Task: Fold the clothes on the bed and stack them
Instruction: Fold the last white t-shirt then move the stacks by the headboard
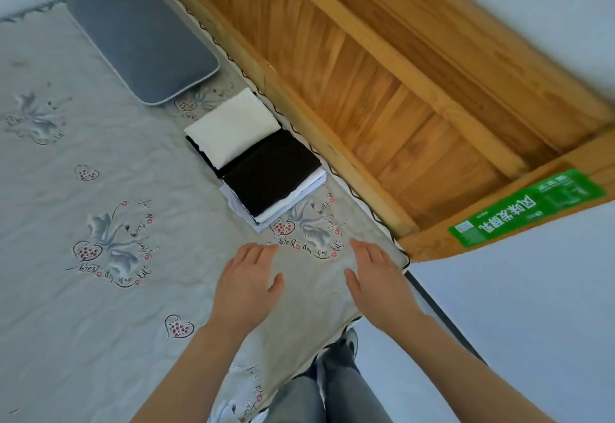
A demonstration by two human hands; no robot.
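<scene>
So the folded clothes are sitting in two stacks on the bed (100, 163), tucked up against the wooden bed frame (349, 90): a white folded piece (233, 126) on top of something black at the far end, and right next to it, touching, a black folded piece (271, 173) on top of a few white and pale layers. From where I'm watching, both piles look squared off and I can't spot a single loose garment anywhere on the printed bedsheet, so my read is the folding part is basically done and we're at the tail end of the job. Both hands are hovering low over the bare sheet near the corner of the bed, just short of the closer stack: left hand (248, 278) and right hand (376, 278), fingers straight and relaxed, holding nothing at all. Can't tell if the palms are actually touching the sheet or just floating over it. If anything's left, I'd guess it's merging the two piles into one, which would mean sliding flat hands under one stack and lifting it without letting the layers slip, since the bottom pieces of the closer pile already stick out a bit. Further out there's a grey pillow (139, 40) at the head of the bed, and a green box (529, 208) resting on the frame's corner post.
</scene>
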